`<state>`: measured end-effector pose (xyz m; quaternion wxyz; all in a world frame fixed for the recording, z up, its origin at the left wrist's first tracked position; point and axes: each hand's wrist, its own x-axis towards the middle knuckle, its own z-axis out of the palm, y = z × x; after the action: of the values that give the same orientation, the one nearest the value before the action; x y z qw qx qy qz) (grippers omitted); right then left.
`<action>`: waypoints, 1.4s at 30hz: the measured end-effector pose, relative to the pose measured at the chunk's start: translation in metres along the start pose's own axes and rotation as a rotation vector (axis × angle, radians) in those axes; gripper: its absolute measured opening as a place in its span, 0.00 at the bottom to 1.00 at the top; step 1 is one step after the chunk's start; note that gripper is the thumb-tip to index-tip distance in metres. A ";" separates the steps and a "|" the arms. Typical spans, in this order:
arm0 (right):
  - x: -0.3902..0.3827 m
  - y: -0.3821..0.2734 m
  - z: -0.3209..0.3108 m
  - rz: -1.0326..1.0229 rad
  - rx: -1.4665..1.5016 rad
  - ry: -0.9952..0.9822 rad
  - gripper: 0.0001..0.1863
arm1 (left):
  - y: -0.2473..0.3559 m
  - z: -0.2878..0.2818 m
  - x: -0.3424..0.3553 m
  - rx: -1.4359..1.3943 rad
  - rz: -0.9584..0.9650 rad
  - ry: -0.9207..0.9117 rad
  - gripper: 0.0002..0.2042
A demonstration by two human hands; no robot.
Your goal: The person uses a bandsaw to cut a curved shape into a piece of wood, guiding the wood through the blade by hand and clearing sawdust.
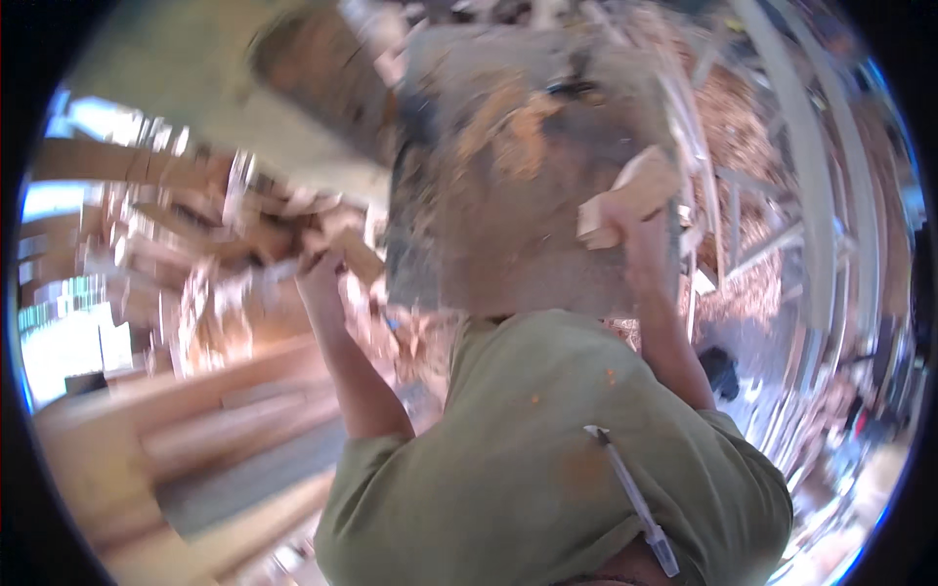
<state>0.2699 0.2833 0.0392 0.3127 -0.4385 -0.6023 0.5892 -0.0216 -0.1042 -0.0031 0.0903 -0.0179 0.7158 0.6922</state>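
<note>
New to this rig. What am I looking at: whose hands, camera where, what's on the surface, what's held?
There is no robot here, just a person working bare-handed. The one picture comes from a fisheye camera worn on the head and looking down, so straight edges bend near the rim. The green shirt is the wearer's own, with a pen on it.

In front is a dark, worn work surface, with orange-brown dust, probably sawdust, scattered on it. The right hand holds a pale wooden block over its right side. The left hand is off to the left, by a small wooden piece; blur hides whether it grips it.
</note>
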 end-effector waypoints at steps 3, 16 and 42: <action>0.010 0.006 -0.016 0.173 0.065 -0.141 0.35 | -0.018 -0.072 -0.026 0.236 -0.007 0.215 0.04; 0.039 -0.012 -0.026 0.105 -0.200 -0.299 0.37 | -0.243 -0.189 -0.070 1.204 -0.179 0.649 0.16; -0.007 -0.045 -0.004 -0.224 -0.772 -0.249 0.44 | -0.001 0.267 -0.030 0.403 0.302 -0.737 0.12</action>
<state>0.2691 0.2828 0.0848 0.1125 -0.3807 -0.8560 0.3312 0.0356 0.1579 -0.0058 0.2387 0.3527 0.7510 0.5046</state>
